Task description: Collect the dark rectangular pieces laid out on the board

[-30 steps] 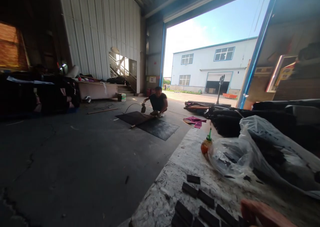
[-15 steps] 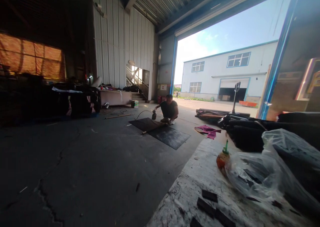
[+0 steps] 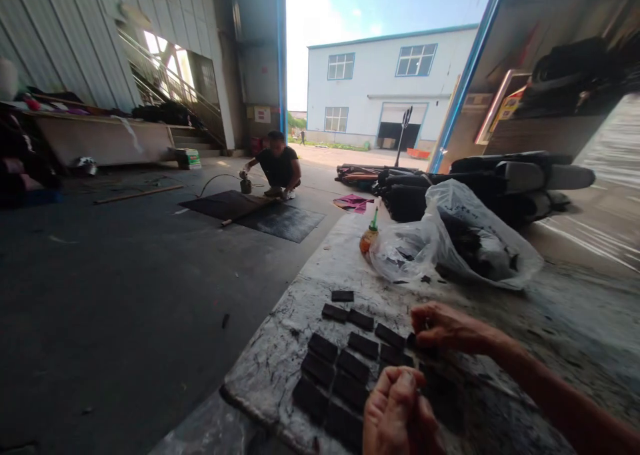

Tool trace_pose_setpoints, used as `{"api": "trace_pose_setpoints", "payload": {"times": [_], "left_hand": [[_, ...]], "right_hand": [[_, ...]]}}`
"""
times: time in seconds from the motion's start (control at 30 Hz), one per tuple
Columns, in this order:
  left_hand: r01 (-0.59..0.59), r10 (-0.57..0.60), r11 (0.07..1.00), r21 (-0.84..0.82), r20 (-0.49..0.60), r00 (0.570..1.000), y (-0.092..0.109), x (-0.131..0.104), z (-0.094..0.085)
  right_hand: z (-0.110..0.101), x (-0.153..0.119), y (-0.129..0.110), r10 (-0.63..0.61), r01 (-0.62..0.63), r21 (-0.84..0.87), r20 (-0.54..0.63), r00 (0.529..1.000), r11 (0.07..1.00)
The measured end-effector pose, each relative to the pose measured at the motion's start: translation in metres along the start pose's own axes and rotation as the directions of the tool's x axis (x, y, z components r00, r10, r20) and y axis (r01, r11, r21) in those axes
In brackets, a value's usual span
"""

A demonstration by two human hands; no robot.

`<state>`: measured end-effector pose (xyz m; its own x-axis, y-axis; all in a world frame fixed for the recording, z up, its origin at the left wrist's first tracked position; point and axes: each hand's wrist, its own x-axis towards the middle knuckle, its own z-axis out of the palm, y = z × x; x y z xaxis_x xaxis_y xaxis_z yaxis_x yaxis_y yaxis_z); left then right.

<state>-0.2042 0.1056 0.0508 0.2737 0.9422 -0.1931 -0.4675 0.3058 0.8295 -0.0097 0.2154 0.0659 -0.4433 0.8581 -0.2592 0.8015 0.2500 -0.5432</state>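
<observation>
Rows of small black rectangular pieces (image 3: 353, 368) lie on the worn, stained tabletop (image 3: 270, 355). Low in the view, my left hand (image 3: 395, 411) is closed, thumb pressed against the curled fingers, over the nearer right side of the rows. Whatever it may pinch does not show. Farther up, my right hand (image 3: 440, 327) is closed with its fingers bent inward, just above a dark piece at the right end of the rows. Its fingertips face away, so I cannot make out anything in them.
Beyond the rows stand an orange-brown bottle (image 3: 369, 237) with a green nozzle and a clear plastic bag (image 3: 480, 241) holding dark scraps. Black rolls (image 3: 505, 181) lie behind. On the floor a person (image 3: 277, 165) crouches by dark sheets (image 3: 285, 221), holding a sprayer (image 3: 246, 185).
My view has swung right and down, so the scene shifts left and up. Both my hands and more black pieces have come into sight. The crouching person stays by the sheets.
</observation>
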Motion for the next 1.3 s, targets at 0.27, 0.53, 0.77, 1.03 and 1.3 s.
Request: {"api": "trace_pose_setpoints", "payload": {"times": [0.27,0.53,0.77,1.03,1.3], "left_hand": [[0.050,-0.121,0.891,-0.452,-0.131,0.984,0.009,0.003,0.008],[-0.005,-0.167,0.847,-0.531,-0.274,0.947,0.010,0.007,0.014],[0.023,-0.116,0.919,-0.394,-0.213,0.970,-0.002,0.004,0.030],[-0.056,-0.020,0.921,-0.386,-0.190,0.982,-0.003,-0.003,0.021],[-0.110,-0.113,0.829,-0.548,-0.357,0.927,0.021,-0.011,0.028]], "right_hand": [[0.004,-0.006,-0.005,-0.008,0.011,0.111,-0.033,0.999,0.994],[-0.006,-0.022,0.006,0.064,-0.003,0.568,-0.086,0.994,0.823],[0.009,-0.054,-0.056,0.064,-0.133,0.748,0.120,0.991,0.650],[0.025,-0.086,-0.083,0.167,-0.218,0.705,0.142,0.976,0.675],[0.007,-0.086,-0.075,0.229,-0.185,0.361,-0.081,0.970,0.914]]}}
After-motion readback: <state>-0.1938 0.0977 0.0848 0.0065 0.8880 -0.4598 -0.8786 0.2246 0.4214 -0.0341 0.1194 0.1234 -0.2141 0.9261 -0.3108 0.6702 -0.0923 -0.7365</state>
